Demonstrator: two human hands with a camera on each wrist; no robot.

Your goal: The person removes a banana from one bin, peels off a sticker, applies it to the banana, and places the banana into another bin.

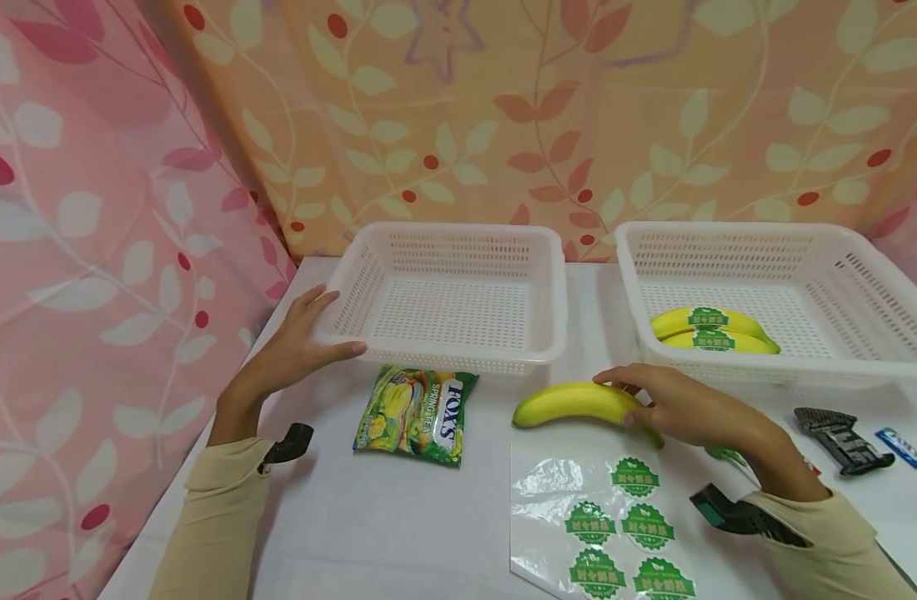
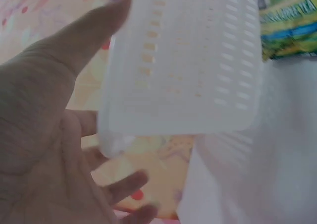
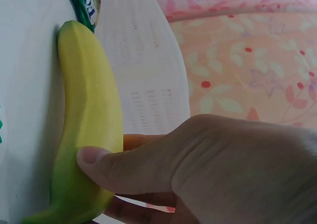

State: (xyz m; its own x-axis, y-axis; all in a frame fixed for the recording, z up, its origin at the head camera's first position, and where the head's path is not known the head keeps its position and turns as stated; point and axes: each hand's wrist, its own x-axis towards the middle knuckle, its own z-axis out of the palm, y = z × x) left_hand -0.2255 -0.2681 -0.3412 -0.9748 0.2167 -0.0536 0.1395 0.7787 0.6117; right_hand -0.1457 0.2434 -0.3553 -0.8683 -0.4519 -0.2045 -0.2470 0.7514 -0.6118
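My right hand (image 1: pixel 683 404) grips a yellow banana (image 1: pixel 571 403) near its stem end, just above the sticker sheet. In the right wrist view the thumb (image 3: pixel 106 167) presses on the banana's near side, and the other fingers go behind it. My left hand (image 1: pixel 297 342) is at the left front corner of the left white basket (image 1: pixel 458 358), fingers spread and thumb by the rim. The left wrist view shows the fingers (image 2: pixel 124 187) extended beyond the basket wall. A green bag of FOX'S candy (image 1: pixel 413 415) lies in front of that basket.
The right white basket (image 1: pixel 759 362) contains bananas (image 1: pixel 717 342) with green stickers. A clear sheet of round green stickers (image 1: pixel 634 477) lies in front of the held banana. On the right are a black wrapped item (image 1: pixel 841 437) and a small blue packet (image 1: pixel 900 447). Patterned cloth (image 1: pixel 458 125) hangs behind.
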